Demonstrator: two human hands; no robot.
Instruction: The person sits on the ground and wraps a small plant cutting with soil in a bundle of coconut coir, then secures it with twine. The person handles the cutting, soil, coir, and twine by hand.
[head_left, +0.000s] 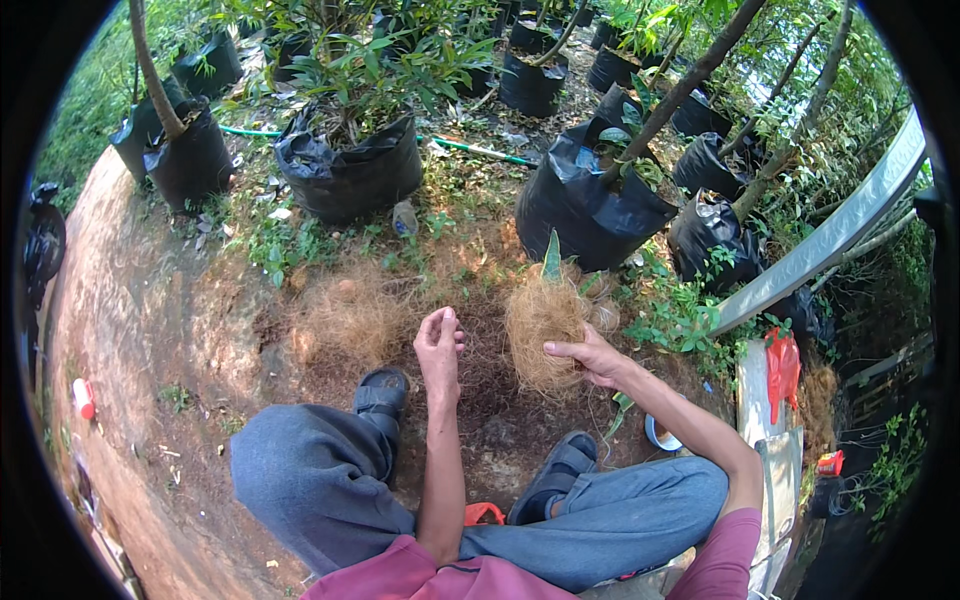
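My right hand (594, 355) grips a shaggy bundle of brown coconut fibre (541, 322), thumb laid across its front. A pointed green leaf (552, 259) sticks up from the bundle's top. To the left, apart from it, my left hand (439, 341) is raised with curled fingers and the thumb near the fingertips; whether a thin strand lies between them is too fine to see. A loose heap of coconut fibre (349, 319) spreads on the ground beyond my left hand. Behind the bundle, more rounded fibre clumps (602, 309) are partly hidden.
Black plant bags hold trees and shrubs ahead, including a wide bag (352, 176) and a large bag (585, 202). A green hose (480, 150) runs behind them. At right are a white-rimmed roll (662, 435), a red plastic bag (782, 371) and a curved metal strip (825, 236).
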